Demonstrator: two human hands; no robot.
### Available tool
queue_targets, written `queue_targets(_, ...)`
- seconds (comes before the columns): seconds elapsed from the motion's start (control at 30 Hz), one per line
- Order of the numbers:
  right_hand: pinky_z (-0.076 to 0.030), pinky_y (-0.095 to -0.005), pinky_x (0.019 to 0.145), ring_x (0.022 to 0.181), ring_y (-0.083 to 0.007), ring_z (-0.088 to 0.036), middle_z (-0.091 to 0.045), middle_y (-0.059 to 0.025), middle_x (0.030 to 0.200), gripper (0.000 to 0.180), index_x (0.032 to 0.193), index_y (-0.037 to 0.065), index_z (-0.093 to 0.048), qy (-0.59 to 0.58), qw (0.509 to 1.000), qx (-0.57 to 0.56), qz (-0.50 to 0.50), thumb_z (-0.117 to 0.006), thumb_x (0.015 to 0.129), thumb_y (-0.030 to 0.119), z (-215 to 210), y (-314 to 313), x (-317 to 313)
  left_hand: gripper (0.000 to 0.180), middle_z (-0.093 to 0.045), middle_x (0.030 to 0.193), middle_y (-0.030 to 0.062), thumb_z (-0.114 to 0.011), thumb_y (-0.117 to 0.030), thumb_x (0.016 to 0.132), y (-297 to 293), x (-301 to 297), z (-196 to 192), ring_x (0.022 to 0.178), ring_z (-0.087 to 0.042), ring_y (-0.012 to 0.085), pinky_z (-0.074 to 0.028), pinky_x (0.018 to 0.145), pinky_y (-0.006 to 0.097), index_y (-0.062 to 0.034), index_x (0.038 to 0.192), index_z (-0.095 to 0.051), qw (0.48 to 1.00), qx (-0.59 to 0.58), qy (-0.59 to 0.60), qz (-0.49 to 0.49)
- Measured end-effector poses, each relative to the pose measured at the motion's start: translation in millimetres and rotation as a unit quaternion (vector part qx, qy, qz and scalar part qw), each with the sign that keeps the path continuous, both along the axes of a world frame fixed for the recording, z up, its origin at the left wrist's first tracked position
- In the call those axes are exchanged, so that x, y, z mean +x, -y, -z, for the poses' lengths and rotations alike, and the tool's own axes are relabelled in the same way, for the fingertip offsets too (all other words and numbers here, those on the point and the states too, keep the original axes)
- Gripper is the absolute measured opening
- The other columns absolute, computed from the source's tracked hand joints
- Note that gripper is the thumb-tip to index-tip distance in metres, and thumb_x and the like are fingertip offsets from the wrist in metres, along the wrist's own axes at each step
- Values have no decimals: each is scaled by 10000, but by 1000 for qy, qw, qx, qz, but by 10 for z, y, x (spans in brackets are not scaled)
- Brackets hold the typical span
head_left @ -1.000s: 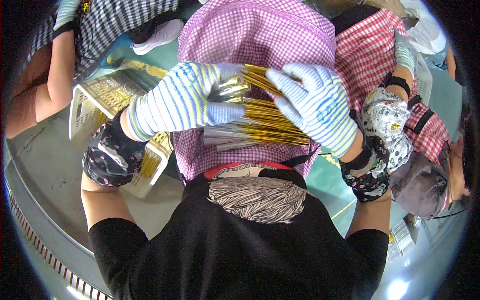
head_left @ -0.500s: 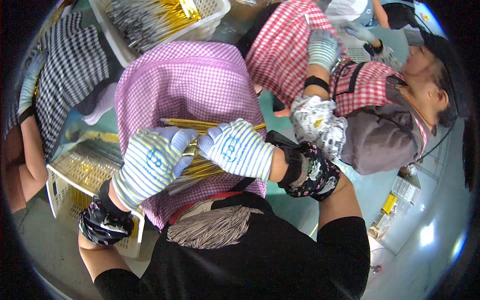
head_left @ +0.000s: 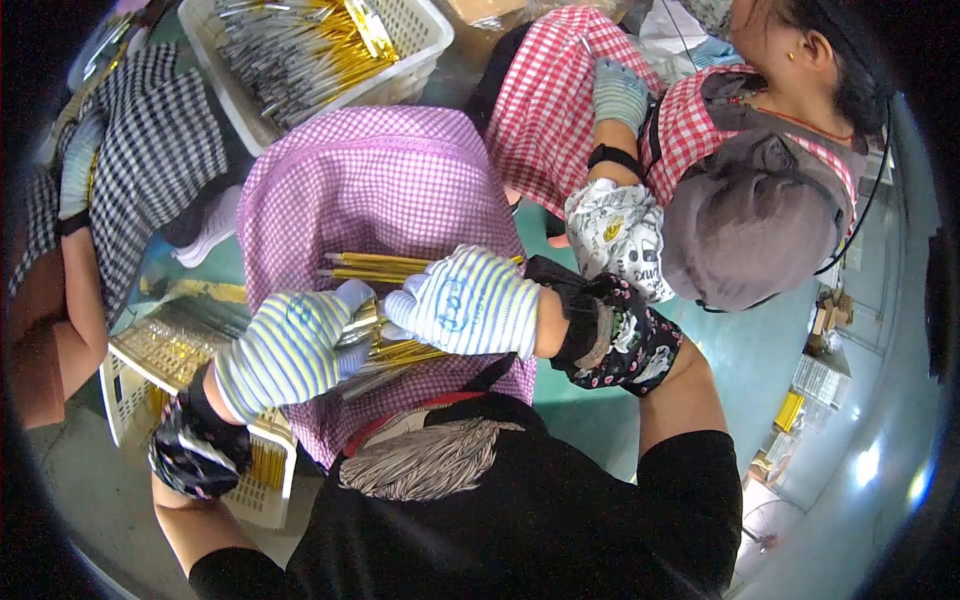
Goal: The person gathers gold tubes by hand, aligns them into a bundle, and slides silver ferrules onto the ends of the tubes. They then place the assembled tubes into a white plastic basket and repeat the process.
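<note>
My left hand (head_left: 285,345), in a striped glove, is closed with a shiny gold-and-silver piece (head_left: 366,320) pinched between thumb and fingers. My right hand (head_left: 470,300), in a matching glove, is closed with its fingertips up against that piece; what it grips is hidden. Thin gold sticks (head_left: 375,268) lie across the purple checked apron (head_left: 370,180) on my lap, just beyond my hands. More gold sticks (head_left: 412,352) show beneath them, beside some silvery ends.
A white basket (head_left: 432,45) of silver and gold sticks stands ahead. Another basket (head_left: 125,395) with a tray (head_left: 170,345) on top sits at my left. A co-worker's gloved hand (head_left: 618,95) rests on a red checked apron at right; another co-worker's gloved hand (head_left: 82,165) is at left.
Both my hands stay close together, my left tilted a little more and slightly lower. The co-worker at right has bent forward with head turned down. The view has shifted slightly.
</note>
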State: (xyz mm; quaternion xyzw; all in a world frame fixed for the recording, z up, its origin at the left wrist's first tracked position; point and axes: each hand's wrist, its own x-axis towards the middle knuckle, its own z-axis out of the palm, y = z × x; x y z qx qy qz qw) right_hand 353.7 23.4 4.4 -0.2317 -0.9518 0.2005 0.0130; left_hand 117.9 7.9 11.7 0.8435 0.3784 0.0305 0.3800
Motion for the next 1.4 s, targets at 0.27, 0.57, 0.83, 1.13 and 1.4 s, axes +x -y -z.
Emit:
queue_targets(0.27,-470,-453,462,535,-302,-617,-583,-106,598,299,870,91,-601,0,1000,-26,15,-505,944,365,76,11,-143,340,-648,825,116,-685,-185,810,-7,-199,35,669,-639,323,-503,604,405,-36,1086,-553,998,-40,40,8)
queue_targets(0.57,-499,-447,497,584,-314,-641,-629,-153,659,312,846,73,-596,-6,998,-50,38,-539,946,363,151,1,-100,323,-645,829,87,-665,-172,823,60,-224,162,628,-635,323,-512,559,400,-69,1113,-569,999,40,3,-29)
queue_targets(0.83,-503,-391,523,570,-280,-631,-613,-113,636,298,814,59,-611,-27,999,-26,1,-621,900,344,224,52,-56,391,-680,837,103,-680,-223,844,138,-249,376,729,-678,265,-528,644,337,-54,1183,-582,957,-236,169,-10)
queue_targets(1.13,-489,-436,485,548,-321,-621,-612,-155,632,346,796,65,-582,-50,994,-85,50,-553,944,377,249,25,4,316,-609,733,84,-647,-166,805,174,-199,248,596,-621,305,-476,521,415,-99,1108,-591,991,136,-18,-2)
queue_targets(1.4,-469,-363,444,526,-211,-616,-565,-52,587,293,802,105,-608,-24,993,102,-47,-598,897,382,91,-45,91,731,-671,963,-44,-746,-79,778,93,-214,250,645,-562,56,-469,525,236,-126,1439,-438,722,-656,178,-128)
